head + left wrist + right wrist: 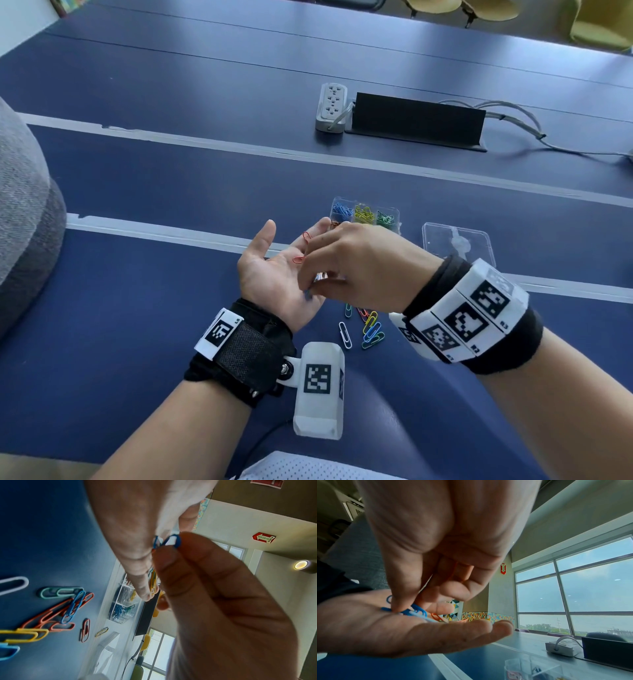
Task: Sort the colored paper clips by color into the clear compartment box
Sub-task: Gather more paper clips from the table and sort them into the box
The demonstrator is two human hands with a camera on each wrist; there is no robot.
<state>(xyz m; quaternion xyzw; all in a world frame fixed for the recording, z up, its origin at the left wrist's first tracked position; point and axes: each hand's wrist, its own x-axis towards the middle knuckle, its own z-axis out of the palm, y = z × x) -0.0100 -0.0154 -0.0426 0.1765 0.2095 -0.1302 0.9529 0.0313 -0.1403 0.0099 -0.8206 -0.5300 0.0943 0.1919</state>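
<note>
My left hand [274, 270] lies palm up above the table, its fingers straight, with two red paper clips [301, 255] and some blue ones resting on it. My right hand [359, 267] reaches down over that palm. Its thumb and fingertips pinch a blue paper clip [173, 540] near the heel of the left hand [402, 635]. More blue clips [418, 610] and an orange one [436, 616] lie on the palm. The clear compartment box [364, 214] stands just beyond the hands, holding blue, yellow and green clips in separate sections. Loose mixed clips [366, 325] lie under my right wrist.
The box's clear lid [457, 243] lies to the right of the box. A white power strip [330, 108] and a black cable tray [416, 120] with cords sit farther back. A grey cushion [24, 212] is at the left edge.
</note>
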